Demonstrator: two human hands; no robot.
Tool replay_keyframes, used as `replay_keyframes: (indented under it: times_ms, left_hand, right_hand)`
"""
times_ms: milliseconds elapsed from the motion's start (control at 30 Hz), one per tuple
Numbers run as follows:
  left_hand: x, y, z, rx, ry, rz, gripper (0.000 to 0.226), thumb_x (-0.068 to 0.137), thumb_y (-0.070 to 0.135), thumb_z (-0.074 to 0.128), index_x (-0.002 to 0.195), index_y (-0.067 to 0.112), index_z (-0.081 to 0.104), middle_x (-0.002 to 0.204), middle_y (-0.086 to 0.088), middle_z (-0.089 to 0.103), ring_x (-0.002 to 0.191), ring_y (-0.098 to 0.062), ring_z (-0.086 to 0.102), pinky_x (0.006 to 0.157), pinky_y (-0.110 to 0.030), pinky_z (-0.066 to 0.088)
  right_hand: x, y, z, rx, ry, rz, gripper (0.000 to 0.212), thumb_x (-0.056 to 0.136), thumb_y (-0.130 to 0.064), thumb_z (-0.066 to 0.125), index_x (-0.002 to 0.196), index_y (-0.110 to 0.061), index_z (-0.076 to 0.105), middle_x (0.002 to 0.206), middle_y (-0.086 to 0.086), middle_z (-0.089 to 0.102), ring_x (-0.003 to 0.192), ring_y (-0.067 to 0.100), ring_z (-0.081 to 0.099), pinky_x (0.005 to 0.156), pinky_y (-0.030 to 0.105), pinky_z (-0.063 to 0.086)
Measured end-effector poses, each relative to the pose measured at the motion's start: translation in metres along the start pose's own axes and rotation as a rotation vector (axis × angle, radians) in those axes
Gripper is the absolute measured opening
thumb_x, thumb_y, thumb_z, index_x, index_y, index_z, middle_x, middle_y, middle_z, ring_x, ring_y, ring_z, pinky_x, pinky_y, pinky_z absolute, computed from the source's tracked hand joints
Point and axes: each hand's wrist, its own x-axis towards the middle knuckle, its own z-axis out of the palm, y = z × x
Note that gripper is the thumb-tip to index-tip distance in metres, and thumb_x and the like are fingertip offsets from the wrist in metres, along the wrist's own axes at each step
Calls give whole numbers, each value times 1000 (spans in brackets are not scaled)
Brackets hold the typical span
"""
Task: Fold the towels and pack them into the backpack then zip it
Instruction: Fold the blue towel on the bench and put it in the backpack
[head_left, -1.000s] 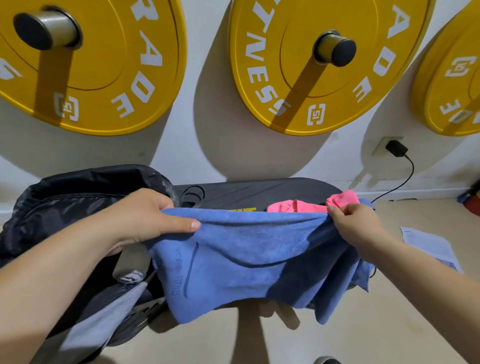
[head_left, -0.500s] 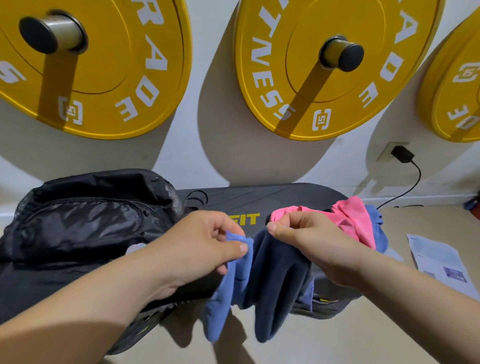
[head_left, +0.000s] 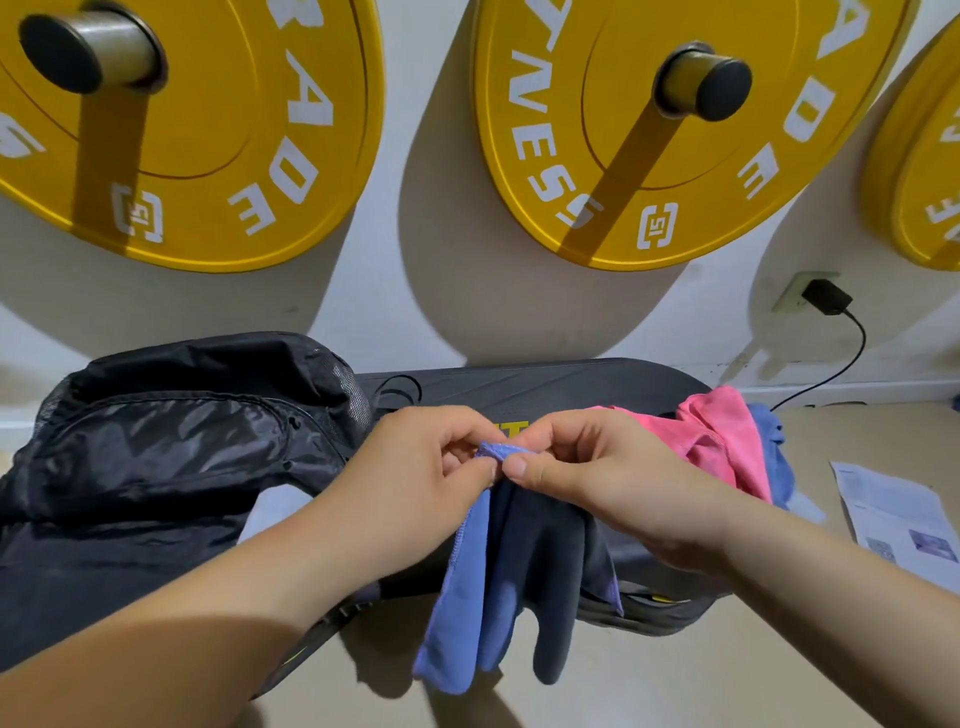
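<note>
Beneath yellow wall-hung weight plates (head_left: 208, 156), over a black padded bench (head_left: 545, 387), pinches the blue cloth towel (head_left: 462, 597) by its top corners between left hand (head_left: 426, 473) and right hand (head_left: 597, 467), hangs it lengthwise downward, black nylon backpack (head_left: 156, 441) just left, nearer the left hand.

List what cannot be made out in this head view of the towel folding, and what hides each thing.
Head view:
- Backpack: interior hidden by its own black fabric.
- Pinched corners of the blue towel: largely covered by left hand and right hand.
- Paper: print too small.
- Rightmost yellow plate: cut off by frame edge.
</note>
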Motion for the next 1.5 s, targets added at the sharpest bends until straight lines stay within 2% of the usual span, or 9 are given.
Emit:
replay_keyframes:
  times_ms: [100,300,500,667,800,900,967,1233,1500]
  left_hand:
    - [5,-5,-10,66,54,-13,12,89,12,71,85,23,75,53,20,56,50,-2,47,54,-11,38]
    - [18,-27,-35,60,297,-149,17,90,10,69,80,23,73,63,3,64,51,-6,48,53,-9,41]
    - [21,-44,-51,65,402,-293,12,91,11,68,86,21,72,66,-4,64,56,-13,51,56,-20,41]
    - [12,-39,-33,-174,295,-469,7,86,6,74,81,10,75,77,-19,75,59,-21,60,69,-40,59]
    - [2,-9,-10,-290,179,-359,9,89,9,73,81,12,77,69,-2,75,59,-10,61,60,-24,51]
    - [-3,11,1,-428,121,-319,10,93,12,69,93,15,78,85,-1,80,78,-9,73,73,-22,58]
    - [-4,15,6,-520,91,-351,10,94,13,69,99,15,78,90,-3,80,85,-14,76,81,-29,61]
    - [2,13,10,-571,197,-401,5,88,16,77,84,12,77,75,-8,77,59,-9,65,53,-18,50]
    - [-1,13,13,-489,129,-362,9,94,14,71,96,16,79,89,-7,80,94,-31,75,94,-47,59]
  right_hand:
    - [2,2,-12,-126,57,23,20,86,-21,80,79,-7,67,69,-3,63,66,11,55,63,26,44]
    - [-1,12,-33,-268,199,112,26,84,-25,81,75,-8,63,65,-1,61,60,13,51,59,32,43]
    - [-1,12,-40,63,315,156,34,82,-22,82,88,7,66,77,16,70,75,25,64,72,42,51]
    - [-2,7,-29,128,308,76,22,96,-22,67,95,-1,73,94,20,75,86,33,68,84,53,55]
    - [-3,0,-8,-5,229,-12,29,103,-22,55,90,-2,72,80,4,68,77,14,59,74,39,49]
    - [-2,-4,8,-68,130,4,31,105,-26,51,94,-7,73,87,2,72,79,12,56,76,36,48]
    - [-2,-7,15,-25,110,36,27,104,-26,54,99,-12,77,99,9,78,85,12,64,81,35,53]
    - [1,-14,12,195,308,170,24,76,-17,88,82,-4,68,72,11,72,67,22,67,64,39,50]
    - [-6,-16,21,234,228,158,20,96,-13,68,90,6,71,74,6,71,68,14,68,63,29,57]
